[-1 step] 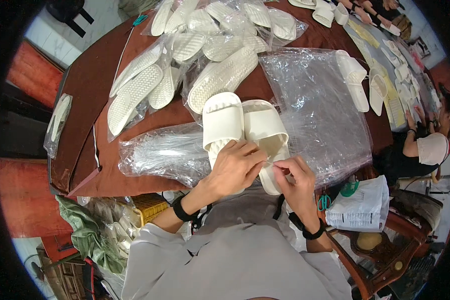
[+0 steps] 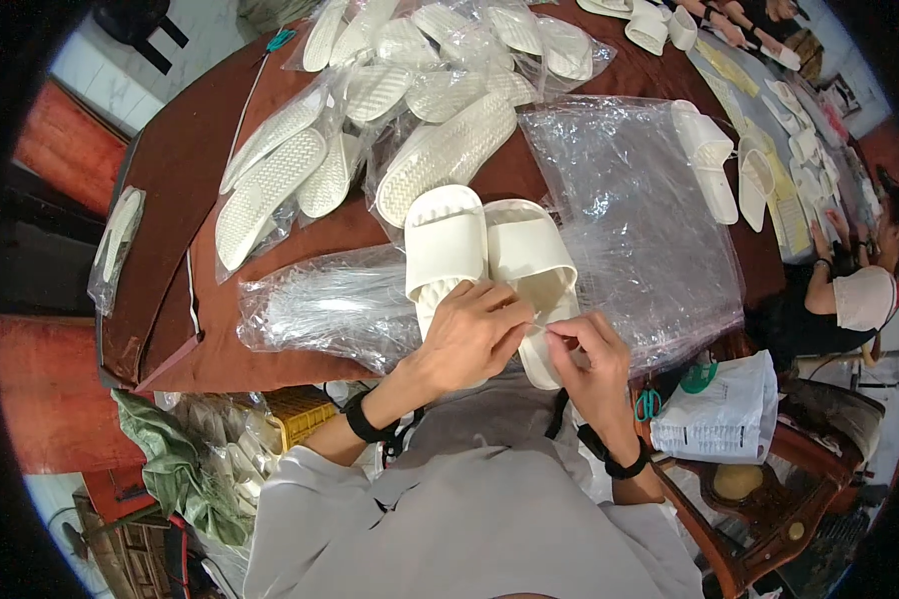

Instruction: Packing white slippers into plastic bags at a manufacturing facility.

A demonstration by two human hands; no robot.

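Observation:
A pair of cream slide sandals lies side by side at the table's near edge: the left slide (image 2: pixel 444 250) and the right slide (image 2: pixel 531 248), toes pointing away from me. My left hand (image 2: pixel 474 331) rests over the left slide's footbed, fingers curled in a pinch. Over the right slide's heel, my right hand (image 2: pixel 591 361) pinches thumb to forefinger. Between the fingertips of both hands runs a thin pale strand (image 2: pixel 537 324); its ends are hidden by the fingers. Left of the slides lies a clear bag of thin, shiny strands (image 2: pixel 325 304).
Bagged cream slides (image 2: pixel 270 195) are heaped across the brown-covered table (image 2: pixel 170 299). Flat clear plastic bags (image 2: pixel 629 220) lie to the right, with unbagged slides (image 2: pixel 707 160) beyond. Teal scissors (image 2: pixel 647 403) and a white bag (image 2: pixel 719 414) are below right. Another person (image 2: pixel 849 295) works at far right.

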